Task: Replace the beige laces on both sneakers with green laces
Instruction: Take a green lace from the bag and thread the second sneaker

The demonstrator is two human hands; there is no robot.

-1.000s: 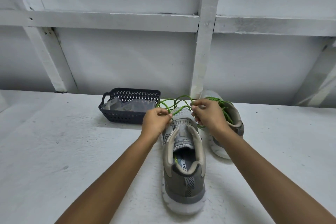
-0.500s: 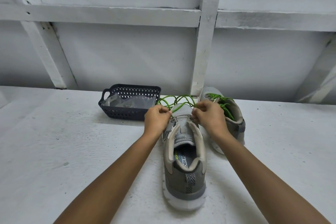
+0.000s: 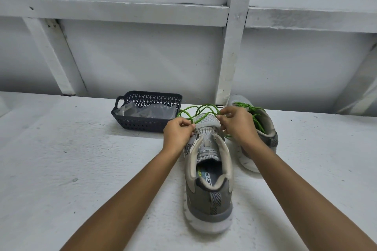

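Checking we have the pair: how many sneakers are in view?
2. The near sneaker stands centre, heel toward the camera; the left hand and right hand pinch a green lace at its front. The far sneaker sits behind it, rightward, partly hidden by the right arm.

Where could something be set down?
Bare white surface lies left of the left hand, nearer than the basket, and right of the far sneaker. Crowded: the near sneaker's toe, where that hand and the right hand pinch green lace.
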